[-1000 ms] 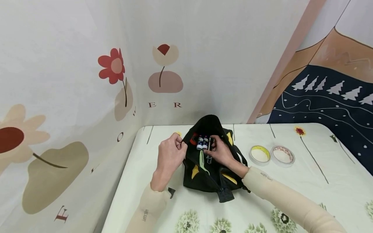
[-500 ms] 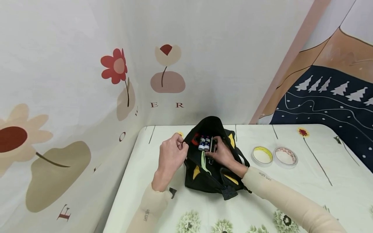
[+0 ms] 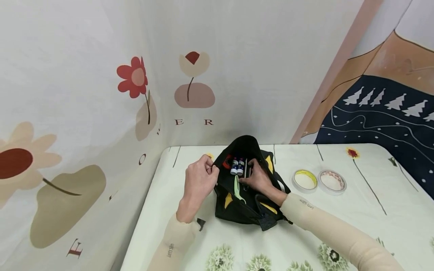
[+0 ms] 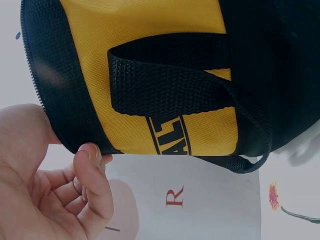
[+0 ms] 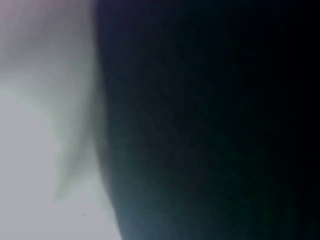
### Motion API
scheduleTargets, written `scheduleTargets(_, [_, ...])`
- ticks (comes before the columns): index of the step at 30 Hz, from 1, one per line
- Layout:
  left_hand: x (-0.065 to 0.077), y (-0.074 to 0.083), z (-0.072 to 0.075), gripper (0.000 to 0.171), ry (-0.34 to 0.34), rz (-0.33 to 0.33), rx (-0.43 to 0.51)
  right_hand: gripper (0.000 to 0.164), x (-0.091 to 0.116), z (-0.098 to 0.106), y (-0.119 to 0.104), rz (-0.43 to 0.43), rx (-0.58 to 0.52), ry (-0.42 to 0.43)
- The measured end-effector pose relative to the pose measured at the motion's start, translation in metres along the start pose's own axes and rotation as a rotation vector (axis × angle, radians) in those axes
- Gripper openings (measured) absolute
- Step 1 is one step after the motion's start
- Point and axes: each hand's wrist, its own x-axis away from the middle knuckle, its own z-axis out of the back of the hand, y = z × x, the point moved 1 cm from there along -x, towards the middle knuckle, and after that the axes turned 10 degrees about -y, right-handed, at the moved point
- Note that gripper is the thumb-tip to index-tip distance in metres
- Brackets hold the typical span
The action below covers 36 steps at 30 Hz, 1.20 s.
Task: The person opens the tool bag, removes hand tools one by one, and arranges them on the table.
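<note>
A black and yellow zip-up tool bag [image 3: 234, 210] stands with its mouth spread on the table. My left hand [image 3: 200, 178] pinches the left edge of its mouth; in the left wrist view, thumb and fingertips meet at the zip's end. My right hand [image 3: 260, 178] reaches into the bag, fingers and thumb curled around a slim dark thing with a silver edge [image 3: 246, 167], mostly hidden by the fingers. Beside it lie two small tubes [image 3: 237, 166] with blue labels and white ends. A pale green strip [image 3: 236, 186] and a red thing [image 3: 227, 161] also show inside.
Two tape rolls, one with a yellow core [image 3: 304, 180] and a clear one [image 3: 332, 181], lie to the right of the bag on the flower-print tablecloth [image 3: 359, 226]. Printed cloth walls [image 3: 251, 75] rise behind and at left. Dark blurred fabric [image 5: 200, 125] fills much of the right wrist view.
The view shifted slightly between the first two frames. My right hand moves a little inside the bag with the dark thing, while my left hand keeps its pinch on the edge.
</note>
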Motion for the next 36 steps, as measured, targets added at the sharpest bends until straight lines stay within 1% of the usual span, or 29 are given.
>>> scheduleTargets(6, [0.0, 0.001, 0.0, 0.009, -0.006, 0.008, 0.001, 0.067, 0.0, 0.004, -0.003, -0.057, 0.02, -0.023])
scheduleTargets(12, [-0.001, 0.001, 0.0, 0.009, -0.008, 0.006, -0.001, 0.065, 0.001, 0.008, -0.006, -0.111, 0.0, -0.058])
scheduleTargets(17, [0.0, 0.0, 0.0, 0.009, -0.007, 0.011, -0.001, 0.061, 0.002, 0.009, -0.006, -0.126, -0.01, -0.075])
scheduleTargets(20, [0.001, 0.0, -0.001, 0.009, -0.008, 0.013, 0.0, 0.058, 0.003, 0.011, -0.005, -0.113, -0.018, -0.09])
scheduleTargets(26, [0.0, 0.0, -0.003, 0.008, -0.012, 0.012, 0.011, 0.05, 0.008, 0.019, -0.007, -0.06, -0.029, -0.108])
scheduleTargets(32, [0.0, 0.001, -0.005, 0.008, -0.015, 0.005, 0.01, 0.047, 0.013, 0.027, -0.015, -0.016, 0.007, -0.086])
scheduleTargets(36, [0.0, 0.001, -0.005, 0.009, -0.013, 0.001, 0.001, 0.046, 0.018, 0.03, -0.018, -0.013, 0.005, -0.075])
